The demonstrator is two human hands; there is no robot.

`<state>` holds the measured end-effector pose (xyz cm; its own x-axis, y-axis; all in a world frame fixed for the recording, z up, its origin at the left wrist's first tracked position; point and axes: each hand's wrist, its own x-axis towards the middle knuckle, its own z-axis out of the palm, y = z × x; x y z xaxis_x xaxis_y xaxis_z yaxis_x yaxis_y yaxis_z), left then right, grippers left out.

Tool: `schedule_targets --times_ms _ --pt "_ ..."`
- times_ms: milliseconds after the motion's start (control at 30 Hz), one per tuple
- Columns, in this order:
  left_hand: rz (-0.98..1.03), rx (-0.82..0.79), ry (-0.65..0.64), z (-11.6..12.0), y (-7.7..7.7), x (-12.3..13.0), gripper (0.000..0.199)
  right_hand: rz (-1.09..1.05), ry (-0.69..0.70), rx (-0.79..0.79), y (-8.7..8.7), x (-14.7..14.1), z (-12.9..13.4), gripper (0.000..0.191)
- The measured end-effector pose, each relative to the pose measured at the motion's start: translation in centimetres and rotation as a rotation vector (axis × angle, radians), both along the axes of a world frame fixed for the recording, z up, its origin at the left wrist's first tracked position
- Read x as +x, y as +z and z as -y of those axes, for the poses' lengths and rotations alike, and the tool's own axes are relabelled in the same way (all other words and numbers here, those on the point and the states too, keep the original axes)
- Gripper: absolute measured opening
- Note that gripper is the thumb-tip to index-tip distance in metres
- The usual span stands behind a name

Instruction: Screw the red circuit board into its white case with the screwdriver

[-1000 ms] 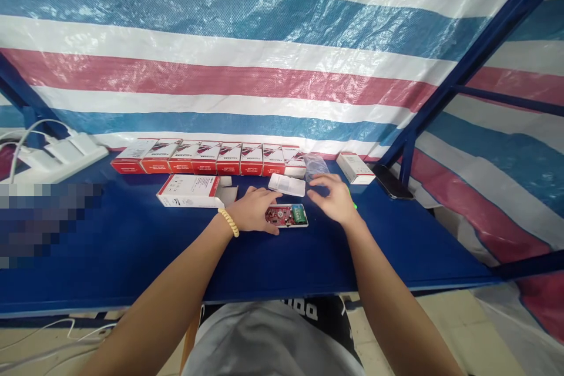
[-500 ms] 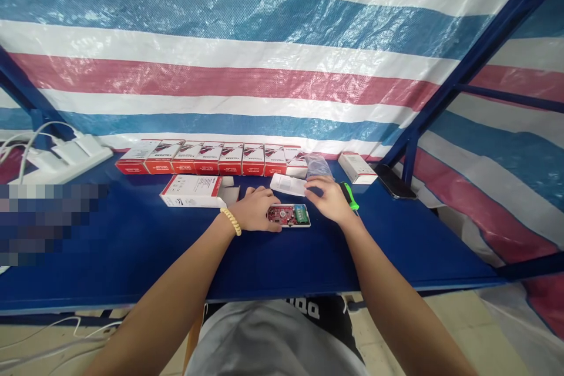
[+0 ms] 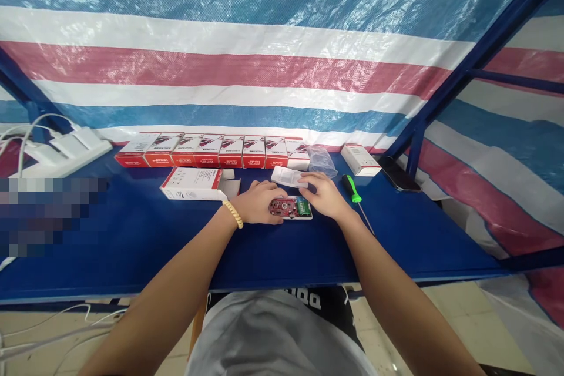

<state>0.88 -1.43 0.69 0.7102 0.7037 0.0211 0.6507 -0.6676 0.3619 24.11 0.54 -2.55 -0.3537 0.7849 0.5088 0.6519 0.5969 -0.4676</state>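
Between the forearms, a bare stretch of worktop runs from the hands to the near edge, and a second lies right of the screwdriver, which slants beside the right forearm. Farther off, the row of red-and-white boxes and the plastic bag bar the back, while the open carton lies close before that row, with little room between.

One circuit board, ten boxes
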Motion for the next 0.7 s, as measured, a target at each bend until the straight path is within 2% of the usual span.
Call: schedule_targets --times_ms 133,233,300,367,467,533,567,700 --pt "0.016 -0.061 0.007 0.1 0.2 0.1 0.038 0.020 0.012 -0.032 0.0 -0.2 0.0 0.017" --pt "0.016 -0.073 0.005 0.1 0.2 0.3 0.040 -0.026 -0.004 0.020 0.6 -0.3 0.5 0.015" --pt "0.001 -0.071 0.005 0.0 0.2 0.2 0.045 -0.062 0.042 0.022 1.5 0.0 1.1 0.011" --pt "-0.015 -0.078 0.021 -0.1 0.2 0.1 0.053 -0.037 0.131 -0.082 2.4 0.3 1.8 0.012" --pt "-0.030 -0.065 0.058 -0.1 0.2 -0.1 0.064 0.113 0.192 -0.281 3.5 0.7 2.7 0.040" --pt "-0.050 -0.046 0.057 -0.2 0.2 -0.2 0.062 0.202 0.172 -0.327 3.8 0.6 3.0 0.057" --pt "-0.060 -0.042 0.050 -0.1 0.2 -0.1 0.058 0.229 0.163 -0.334 3.8 0.5 3.1 0.058" --pt "-0.049 -0.029 0.046 -0.2 0.3 0.0 0.048 0.270 0.168 -0.331 3.5 -0.2 3.0 0.042"
